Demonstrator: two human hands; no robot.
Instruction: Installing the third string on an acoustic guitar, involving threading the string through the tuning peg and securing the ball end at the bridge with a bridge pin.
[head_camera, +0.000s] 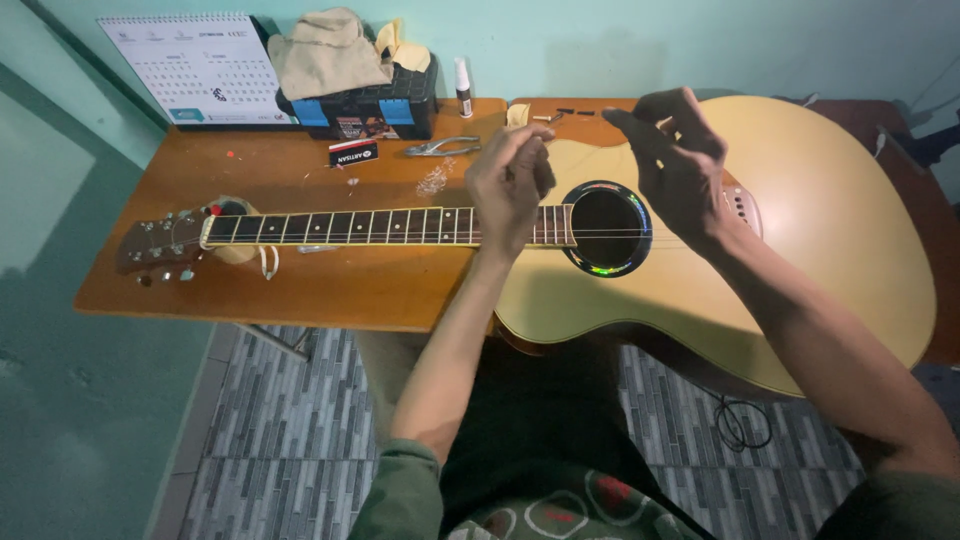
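Both hands' fingers (520, 150) pinch closed above the guitar (800, 210), beyond a small black-and-white label packet (353, 152).

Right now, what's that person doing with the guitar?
A person has a pale acoustic guitar lying flat, its neck across a wooden table. Both hands are raised above it: the left hand over the end of the fretboard, the right hand above the soundhole, fingers pinched as if on something thin, too fine to make out. Pliers, a small bottle and a black toolbox sit behind on the table.
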